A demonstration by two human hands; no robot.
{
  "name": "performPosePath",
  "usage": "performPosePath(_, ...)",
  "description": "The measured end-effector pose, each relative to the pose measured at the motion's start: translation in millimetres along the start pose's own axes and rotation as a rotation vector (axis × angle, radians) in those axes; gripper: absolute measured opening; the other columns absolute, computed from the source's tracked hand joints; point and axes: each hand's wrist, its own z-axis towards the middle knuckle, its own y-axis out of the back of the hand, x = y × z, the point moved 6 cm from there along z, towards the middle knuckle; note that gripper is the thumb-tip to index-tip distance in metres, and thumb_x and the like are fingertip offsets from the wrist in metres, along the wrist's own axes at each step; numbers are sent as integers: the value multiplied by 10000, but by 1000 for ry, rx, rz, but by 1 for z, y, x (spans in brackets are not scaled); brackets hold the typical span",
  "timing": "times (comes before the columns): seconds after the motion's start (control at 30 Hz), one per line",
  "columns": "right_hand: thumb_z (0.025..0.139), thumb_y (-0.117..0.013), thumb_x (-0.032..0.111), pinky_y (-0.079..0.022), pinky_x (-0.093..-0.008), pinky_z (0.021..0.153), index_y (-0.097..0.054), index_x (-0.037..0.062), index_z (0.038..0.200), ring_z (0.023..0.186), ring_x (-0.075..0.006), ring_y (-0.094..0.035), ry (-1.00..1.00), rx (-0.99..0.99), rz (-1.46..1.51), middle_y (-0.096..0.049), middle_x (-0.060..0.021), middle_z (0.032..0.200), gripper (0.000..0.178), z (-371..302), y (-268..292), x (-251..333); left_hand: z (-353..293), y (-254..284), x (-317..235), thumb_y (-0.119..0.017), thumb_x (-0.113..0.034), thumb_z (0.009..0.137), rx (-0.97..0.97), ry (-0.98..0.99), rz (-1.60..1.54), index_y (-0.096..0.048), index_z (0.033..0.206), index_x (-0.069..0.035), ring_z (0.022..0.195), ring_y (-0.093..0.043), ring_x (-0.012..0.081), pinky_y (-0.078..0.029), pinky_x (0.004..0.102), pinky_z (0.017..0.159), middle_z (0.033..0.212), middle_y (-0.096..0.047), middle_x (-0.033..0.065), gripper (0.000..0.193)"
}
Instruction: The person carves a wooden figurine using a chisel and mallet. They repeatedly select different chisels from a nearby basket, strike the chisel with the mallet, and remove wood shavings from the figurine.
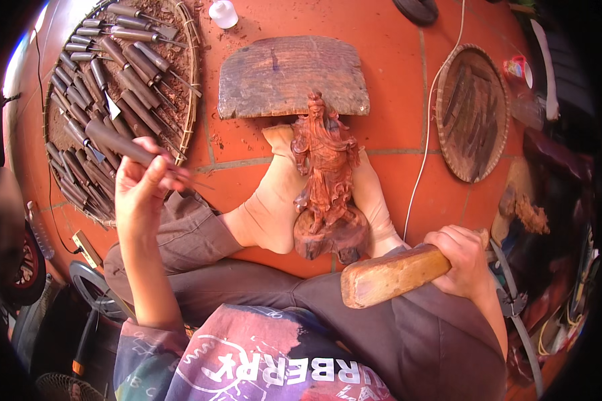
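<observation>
My left hand (147, 177) is closed on the dark wooden handle of a carving chisel (117, 142), raised beside the tool basket, its thin metal shank pointing right. Around its handle my right hand (460, 257) grips a wooden mallet (394, 275); the blocky head points left above my thigh. Between my bare feet stands a reddish carved wooden statue (328, 160) of a long-bearded robed figure on a rough round base. Its head overlaps the near edge of a worn wooden board (294, 73). Neither tool touches the statue.
A large round woven basket (192, 87) at left holds many chisels and wood shavings. At right lies a smaller oval basket (504, 113) with thin tools. A white cable (423, 160) crosses the tiled floor. A whitish bottle (223, 13) and a cup (518, 70) stand farther off.
</observation>
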Motion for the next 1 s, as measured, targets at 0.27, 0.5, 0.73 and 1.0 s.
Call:
performPosePath(0.27, 653, -787, 5, -471, -327, 637, -598, 35, 945, 689, -233, -614, -195, -247, 195, -591, -86, 738, 348, -12, 18, -17, -17, -171, -15, -706, -60, 849, 530, -214, 396, -544, 885, -35, 641, -633, 156, -497, 258, 565, 746, -620, 63, 167)
performPosePath(0.5, 747, -728, -16, -451, -282, 762, -473, 5, 1151, 810, -127, -533, -391, -449, 553, -546, -38, 890, 477, -52, 34, -36, -50, -273, 10, -657, -161, 855, 781, -280, 436, -541, 997, -60, 757, -651, 372, -511, 471, 636, 833, -603, 143, 209)
performPosePath(0.73, 746, -718, -12, -443, -309, 838, -469, -2, 1194, 904, -165, -536, -427, -352, 294, -539, -71, 1022, 512, -59, 46, -29, -44, -280, 12, -649, -242, 885, 625, -706, 272, -584, 1077, -76, 707, -616, 273, -488, 391, 576, 774, -536, 69, 262)
performPosePath(1.0, 758, -718, -18, -443, -334, 907, -425, -20, 1339, 998, -185, -544, -476, -324, 326, -548, -105, 1157, 651, -80, 45, -34, -31, -271, 4, -698, -322, 836, 367, -839, 109, -656, 1039, -125, 686, -589, 208, -461, 334, 534, 763, -524, 28, 286)
